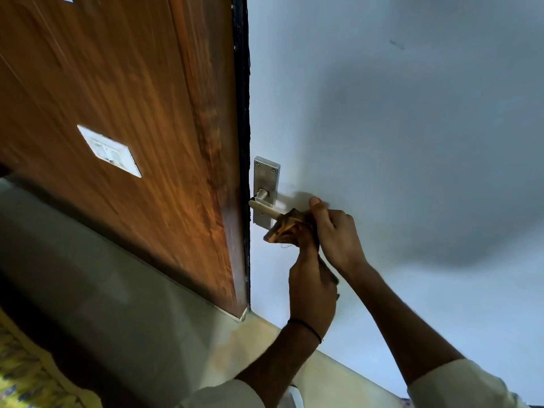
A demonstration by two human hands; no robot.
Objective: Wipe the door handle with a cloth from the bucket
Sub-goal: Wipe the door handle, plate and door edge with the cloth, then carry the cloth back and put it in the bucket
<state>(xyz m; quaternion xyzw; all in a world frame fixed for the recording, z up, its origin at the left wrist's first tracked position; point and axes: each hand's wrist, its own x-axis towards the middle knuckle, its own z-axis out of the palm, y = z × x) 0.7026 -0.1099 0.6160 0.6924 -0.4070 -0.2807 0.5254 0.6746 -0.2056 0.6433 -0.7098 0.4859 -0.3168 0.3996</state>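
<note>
A metal lever door handle point(263, 208) sticks out from its steel backplate point(265, 175) on the pale blue door point(382, 128). A brown and orange cloth point(290, 229) is wrapped over the lever's free end. My right hand point(335, 231) grips the cloth from above at the handle. My left hand point(312, 287), with a dark thread at the wrist, holds the cloth's lower part just below. The bucket is out of view.
A wood-grain panel point(132, 113) with a white switch plate point(109, 151) stands left of the door, behind a black door edge strip point(242, 113). Pale floor tiles point(132, 304) lie below. A patterned yellow fabric point(23, 375) shows at the bottom left.
</note>
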